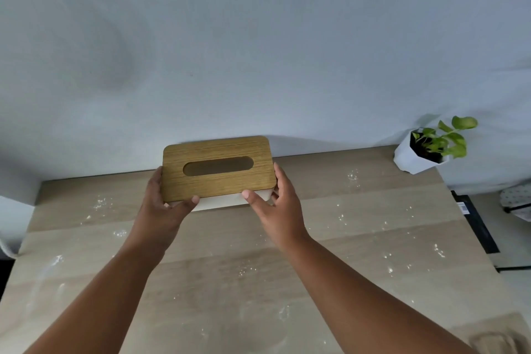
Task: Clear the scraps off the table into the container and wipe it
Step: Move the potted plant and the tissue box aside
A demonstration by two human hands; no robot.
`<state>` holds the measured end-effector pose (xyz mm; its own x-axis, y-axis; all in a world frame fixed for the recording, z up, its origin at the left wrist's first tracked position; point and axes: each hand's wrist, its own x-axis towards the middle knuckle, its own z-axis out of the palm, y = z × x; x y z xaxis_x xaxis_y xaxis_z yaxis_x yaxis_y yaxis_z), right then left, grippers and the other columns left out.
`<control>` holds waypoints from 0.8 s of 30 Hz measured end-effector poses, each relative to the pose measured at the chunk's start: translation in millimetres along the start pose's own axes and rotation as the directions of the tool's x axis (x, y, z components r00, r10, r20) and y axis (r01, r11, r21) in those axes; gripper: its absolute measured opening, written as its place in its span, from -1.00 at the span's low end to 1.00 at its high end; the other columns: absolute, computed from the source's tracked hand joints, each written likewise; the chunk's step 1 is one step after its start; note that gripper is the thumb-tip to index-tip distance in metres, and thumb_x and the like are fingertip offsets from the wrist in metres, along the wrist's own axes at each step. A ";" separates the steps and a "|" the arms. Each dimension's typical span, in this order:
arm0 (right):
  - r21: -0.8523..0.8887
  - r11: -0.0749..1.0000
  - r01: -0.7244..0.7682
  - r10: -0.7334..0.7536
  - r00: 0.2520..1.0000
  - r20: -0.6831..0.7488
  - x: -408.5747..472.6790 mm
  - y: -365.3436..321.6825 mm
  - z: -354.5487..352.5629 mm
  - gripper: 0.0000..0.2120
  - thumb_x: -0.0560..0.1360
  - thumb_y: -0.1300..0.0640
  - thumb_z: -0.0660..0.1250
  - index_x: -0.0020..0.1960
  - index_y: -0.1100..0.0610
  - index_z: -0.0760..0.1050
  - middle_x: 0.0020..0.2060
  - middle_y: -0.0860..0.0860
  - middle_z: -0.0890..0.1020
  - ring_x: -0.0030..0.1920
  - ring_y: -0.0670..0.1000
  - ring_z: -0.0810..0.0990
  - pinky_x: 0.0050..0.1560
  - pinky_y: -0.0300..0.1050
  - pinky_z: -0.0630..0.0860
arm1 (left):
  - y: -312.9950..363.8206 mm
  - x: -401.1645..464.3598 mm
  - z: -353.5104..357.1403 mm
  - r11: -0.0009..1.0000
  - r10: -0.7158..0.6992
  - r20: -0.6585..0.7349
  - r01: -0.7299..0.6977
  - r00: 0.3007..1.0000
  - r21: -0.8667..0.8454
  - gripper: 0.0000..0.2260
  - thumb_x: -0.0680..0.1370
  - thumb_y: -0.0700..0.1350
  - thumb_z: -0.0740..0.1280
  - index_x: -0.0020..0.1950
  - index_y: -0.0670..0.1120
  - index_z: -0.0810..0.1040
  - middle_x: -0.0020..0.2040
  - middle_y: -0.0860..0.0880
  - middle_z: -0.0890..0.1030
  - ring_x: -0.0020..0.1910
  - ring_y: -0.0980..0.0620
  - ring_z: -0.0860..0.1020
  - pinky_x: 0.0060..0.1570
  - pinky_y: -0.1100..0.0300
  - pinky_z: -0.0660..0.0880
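Tissue box (217, 169): rounded oak-grain lid, oval slot, white base. I am gripping its ends, left hand (165, 204) at 9 o'clock, right hand (277, 205) at 3, fingers curled closed, above the crumb-speckled wooden table (373, 238).

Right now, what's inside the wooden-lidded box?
Through the oval slot in the brown wooden lid only a dark, tissue-free opening shows. The white rectangular box is otherwise covered by the lid and gripped at both ends by the hands, so its contents are hidden.

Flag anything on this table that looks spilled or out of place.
White crumbs and powdery smears are scattered across the wooden table. Both hands grip the wood-lidded box; the potted plant stands upright.
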<state>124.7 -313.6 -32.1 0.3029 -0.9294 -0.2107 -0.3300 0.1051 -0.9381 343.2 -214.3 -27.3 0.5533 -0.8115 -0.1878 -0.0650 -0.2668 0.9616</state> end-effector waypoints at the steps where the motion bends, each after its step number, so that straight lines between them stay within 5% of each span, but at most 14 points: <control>1: 0.005 1.000 0.004 -0.004 1.000 -0.001 0.2 0.5 -4.0 -0.09 0.45 -0.22 0.53 0.65 -0.13 0.13 0.55 -0.15 0.37 0.52 -0.14 0.36 0.52 -0.06 0.38 | 1.3 -1.2 3.2 1.000 0.007 0.005 -0.007 1.000 -0.010 -0.27 0.37 0.08 0.57 0.46 0.32 0.32 0.26 0.28 0.59 0.15 0.29 0.61 0.22 0.15 0.46; 5: 0.006 1.000 0.025 -0.025 1.000 -0.005 1.5 2.9 -25.0 -0.08 0.43 -0.27 0.52 0.64 -0.14 0.14 0.54 -0.15 0.38 0.50 -0.12 0.40 0.50 0.01 0.41 | 8.4 -7.0 22.3 0.998 0.031 0.008 -0.031 0.999 -0.049 -0.22 0.39 -0.01 0.56 0.55 0.19 0.30 0.31 0.19 0.58 0.17 0.27 0.61 0.28 0.10 0.46; 10: 0.003 0.999 0.036 -0.036 0.999 -0.022 3.0 10.2 -60.9 -0.08 0.42 -0.29 0.52 0.63 -0.15 0.16 0.51 -0.17 0.41 0.47 -0.12 0.43 0.47 0.01 0.45 | 20.1 -16.5 56.1 0.997 0.049 0.015 -0.048 0.999 -0.056 -0.32 0.41 -0.05 0.56 0.40 0.39 0.36 0.29 0.24 0.58 0.25 0.23 0.57 0.28 0.14 0.46; 15: 0.014 0.999 0.038 -0.038 0.999 -0.032 2.6 20.8 -110.9 -0.09 0.42 -0.25 0.53 0.64 -0.13 0.16 0.51 -0.15 0.42 0.48 -0.10 0.43 0.47 0.02 0.44 | 31.6 -26.5 103.3 0.996 0.072 0.040 -0.070 0.997 -0.057 -0.25 0.40 -0.07 0.56 0.53 0.15 0.33 0.33 0.13 0.58 0.26 0.17 0.58 0.27 0.13 0.48; 24: 0.021 0.999 0.024 -0.022 0.996 -0.082 11.9 38.5 -214.6 -0.07 0.42 -0.21 0.55 0.64 -0.13 0.15 0.52 -0.13 0.41 0.51 -0.13 0.39 0.53 0.03 0.38 | 49.5 -32.9 203.3 0.996 0.078 0.090 -0.074 0.993 -0.046 -0.31 0.49 -0.17 0.57 0.47 0.28 0.36 0.23 0.25 0.61 0.14 0.27 0.63 0.15 0.25 0.49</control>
<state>-76.3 -396.5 -11.8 0.2355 -0.9575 -0.1663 -0.3034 0.0901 -0.9486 152.9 -306.5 -14.2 0.4695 -0.8734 -0.1294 -0.0675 -0.1816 0.9811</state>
